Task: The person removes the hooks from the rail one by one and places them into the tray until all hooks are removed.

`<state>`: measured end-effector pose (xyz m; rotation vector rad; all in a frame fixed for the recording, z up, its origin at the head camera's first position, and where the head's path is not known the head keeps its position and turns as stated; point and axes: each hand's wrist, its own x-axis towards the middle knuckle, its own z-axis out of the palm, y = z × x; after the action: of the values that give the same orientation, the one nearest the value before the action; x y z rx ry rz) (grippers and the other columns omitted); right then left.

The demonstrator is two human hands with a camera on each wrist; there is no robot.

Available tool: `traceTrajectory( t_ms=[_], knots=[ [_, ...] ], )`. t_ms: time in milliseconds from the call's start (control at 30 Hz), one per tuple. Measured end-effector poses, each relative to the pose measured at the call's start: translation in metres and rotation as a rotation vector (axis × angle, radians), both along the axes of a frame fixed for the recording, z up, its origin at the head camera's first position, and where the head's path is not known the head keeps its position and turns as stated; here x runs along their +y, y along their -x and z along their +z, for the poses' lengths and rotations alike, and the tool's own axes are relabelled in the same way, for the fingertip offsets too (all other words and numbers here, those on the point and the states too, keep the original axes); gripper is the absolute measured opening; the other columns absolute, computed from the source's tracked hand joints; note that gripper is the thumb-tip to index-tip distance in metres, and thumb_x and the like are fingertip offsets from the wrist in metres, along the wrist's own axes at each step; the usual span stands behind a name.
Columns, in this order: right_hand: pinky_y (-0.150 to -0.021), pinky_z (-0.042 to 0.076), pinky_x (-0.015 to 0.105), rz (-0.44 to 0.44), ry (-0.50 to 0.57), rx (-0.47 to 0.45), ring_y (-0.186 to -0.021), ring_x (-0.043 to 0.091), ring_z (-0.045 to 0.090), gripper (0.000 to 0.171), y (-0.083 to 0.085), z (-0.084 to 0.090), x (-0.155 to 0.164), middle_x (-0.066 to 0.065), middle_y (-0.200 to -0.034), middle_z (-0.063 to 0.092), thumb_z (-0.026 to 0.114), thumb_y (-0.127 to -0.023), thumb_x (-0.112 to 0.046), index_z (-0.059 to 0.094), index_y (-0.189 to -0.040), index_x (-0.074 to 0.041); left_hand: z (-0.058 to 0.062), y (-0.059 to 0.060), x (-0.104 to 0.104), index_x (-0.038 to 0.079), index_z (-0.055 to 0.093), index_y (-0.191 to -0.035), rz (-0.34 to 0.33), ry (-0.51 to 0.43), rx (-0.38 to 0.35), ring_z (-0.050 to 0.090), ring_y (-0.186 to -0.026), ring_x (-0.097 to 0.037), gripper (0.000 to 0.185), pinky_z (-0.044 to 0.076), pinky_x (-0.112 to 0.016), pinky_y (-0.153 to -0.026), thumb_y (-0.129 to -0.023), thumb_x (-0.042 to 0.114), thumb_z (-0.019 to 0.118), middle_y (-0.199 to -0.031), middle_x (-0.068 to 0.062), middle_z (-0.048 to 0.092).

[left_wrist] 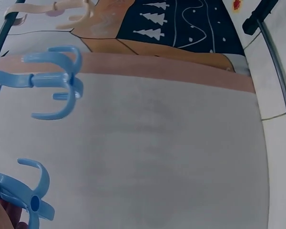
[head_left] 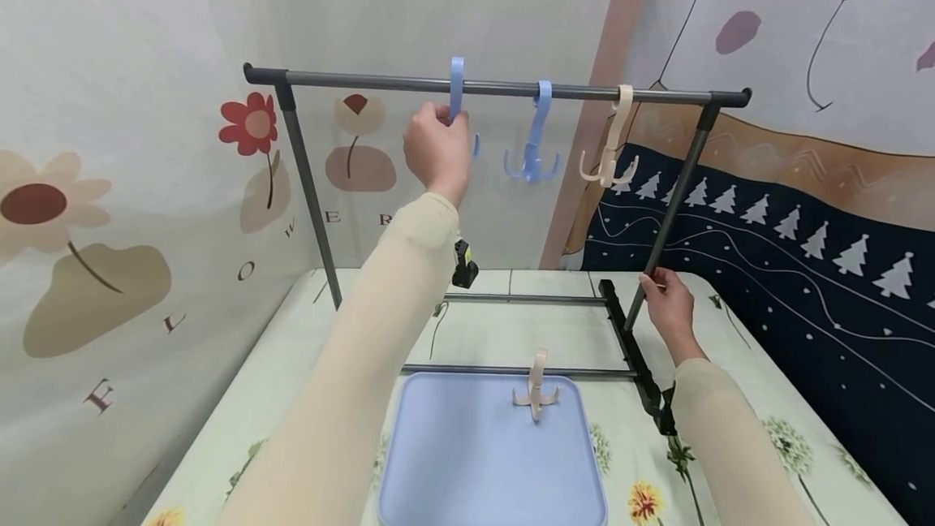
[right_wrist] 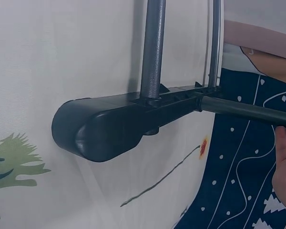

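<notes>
Pinching the leftmost blue hook (head_left: 456, 86), looped over the top rail (head_left: 351, 81), between fingers of the left hand (head_left: 440, 148), and gripping the upright (head_left: 670, 213) below the top rail's right end with the right hand (head_left: 672, 311).

Two long cream sleeves covered the person's forearms. The left sleeve (head_left: 343, 380), running from the lower left to the centre of the head view, was plain and pale, broad near the bottom edge and narrower toward its rounded, puffed cuff (head_left: 431, 219). The right sleeve (head_left: 730, 437), at the lower right, was the same cream, with a softly bunched end. Both stopped at the wrists, leaving the hands (head_left: 440, 148) bare. A small, blocky black device (head_left: 464, 268) with a yellow-green patch showed beside the left wrist.
</notes>
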<state>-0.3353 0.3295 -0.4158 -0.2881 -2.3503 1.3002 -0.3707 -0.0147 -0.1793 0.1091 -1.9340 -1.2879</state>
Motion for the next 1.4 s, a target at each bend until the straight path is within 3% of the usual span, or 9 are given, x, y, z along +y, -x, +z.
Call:
traceTrajectory(
  t_ms=[200, 500, 633, 867, 1133, 1400],
  knots=[
    [-0.096, 0.047, 0.048, -0.001, -0.004, -0.022, -0.117, 0.037, 0.057, 0.044, 0.000, 0.002, 0.001, 0.024, -0.130, 0.056, 0.046, -0.106, -0.032, 0.051, -0.134, 0.002, 0.006, 0.000, -0.001, 0.007, 0.072, -0.101, -0.007, 0.003, -0.021, 0.067, -0.087, -0.018, 0.019, 0.050, -0.034, -0.077, -0.093, 0.024, 0.070, -0.097, -0.005, 0.074],
    [-0.097, 0.047, 0.047, -0.008, 0.032, -0.027, -0.119, 0.035, 0.057, 0.042, 0.002, 0.002, -0.002, 0.022, -0.132, 0.056, 0.048, -0.106, -0.031, 0.051, -0.133, 0.001, 0.016, 0.000, -0.004, 0.008, 0.073, -0.099, -0.004, 0.002, 0.014, 0.066, -0.088, -0.016, 0.019, 0.048, -0.034, -0.079, -0.092, 0.026, 0.072, -0.094, -0.002, 0.073],
    [-0.097, 0.047, 0.046, -0.010, 0.027, -0.022, -0.119, 0.035, 0.057, 0.042, 0.003, 0.001, -0.002, 0.022, -0.131, 0.056, 0.048, -0.106, -0.030, 0.052, -0.132, 0.002, 0.014, -0.004, -0.005, 0.008, 0.073, -0.098, -0.043, -0.004, 0.030, 0.065, -0.087, -0.015, 0.019, 0.048, -0.032, -0.080, -0.091, 0.026, 0.072, -0.093, -0.002, 0.073],
    [-0.098, 0.047, 0.046, -0.013, 0.029, -0.025, -0.119, 0.035, 0.057, 0.043, 0.002, 0.000, -0.001, 0.022, -0.131, 0.057, 0.048, -0.106, -0.032, 0.052, -0.132, 0.002, -0.005, -0.015, -0.008, 0.006, 0.072, -0.098, -0.184, -0.025, 0.037, 0.065, -0.086, -0.013, 0.021, 0.048, -0.028, -0.080, -0.089, 0.025, 0.076, -0.094, -0.004, 0.073],
    [-0.098, 0.047, 0.048, -0.013, 0.013, -0.024, -0.118, 0.036, 0.057, 0.042, 0.000, -0.001, 0.000, 0.023, -0.130, 0.057, 0.047, -0.106, -0.031, 0.052, -0.131, 0.002, -0.039, -0.021, -0.026, 0.004, 0.069, -0.099, -0.348, -0.085, -0.020, 0.066, -0.087, -0.014, 0.025, 0.053, -0.028, -0.080, -0.088, 0.024, 0.078, -0.095, -0.007, 0.071],
    [-0.097, 0.047, 0.048, -0.010, 0.012, -0.024, -0.118, 0.037, 0.057, 0.042, 0.000, 0.000, 0.000, 0.024, -0.130, 0.057, 0.048, -0.106, -0.030, 0.052, -0.132, 0.002, -0.081, -0.023, -0.051, 0.008, 0.067, -0.096, -0.501, -0.054, -0.187, 0.066, -0.092, -0.019, 0.026, 0.048, -0.039, -0.089, -0.088, 0.031, 0.078, -0.095, -0.005, 0.070]
  ],
)
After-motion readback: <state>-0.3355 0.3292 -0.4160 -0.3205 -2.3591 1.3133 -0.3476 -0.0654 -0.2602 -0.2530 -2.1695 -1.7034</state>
